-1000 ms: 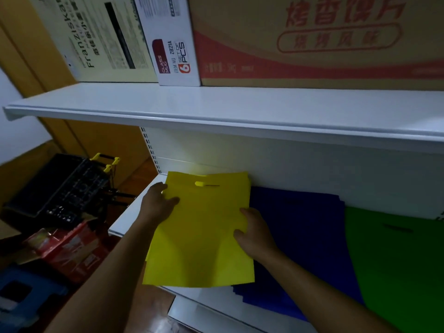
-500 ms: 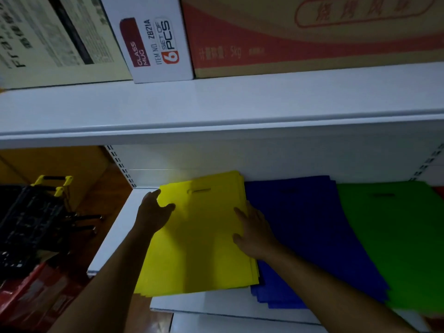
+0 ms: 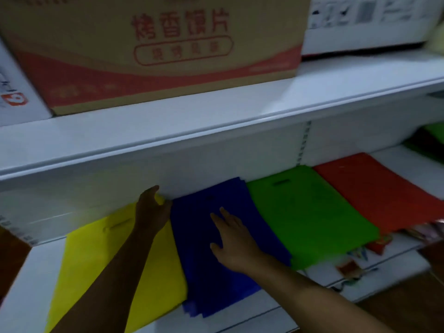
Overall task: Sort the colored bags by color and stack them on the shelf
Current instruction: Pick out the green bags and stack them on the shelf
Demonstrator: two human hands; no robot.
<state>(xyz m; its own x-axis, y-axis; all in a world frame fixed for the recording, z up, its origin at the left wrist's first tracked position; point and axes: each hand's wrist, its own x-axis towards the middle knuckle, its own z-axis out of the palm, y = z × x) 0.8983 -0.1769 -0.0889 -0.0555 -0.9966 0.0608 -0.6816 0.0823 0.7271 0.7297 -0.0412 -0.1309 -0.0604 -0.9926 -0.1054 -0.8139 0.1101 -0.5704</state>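
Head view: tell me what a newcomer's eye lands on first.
The row of bright bag stacks along the lower shelf: yellow bags, blue bags, green bags, red bags, left to right. The right hand lies flat on the blue stack; the left hand is at the yellow stack's far corner. Above sits a big cardboard box with red print.

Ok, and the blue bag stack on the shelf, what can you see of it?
The blue bag stack is several flat, dark blue bags of matte, fabric-like material, edges slightly fanned at the near corner. A cut-out handle slot shows faintly near the top. It lies on the white shelf, overhanging the front edge, between the yellow stack and the green stack. The right hand rests flat on it.
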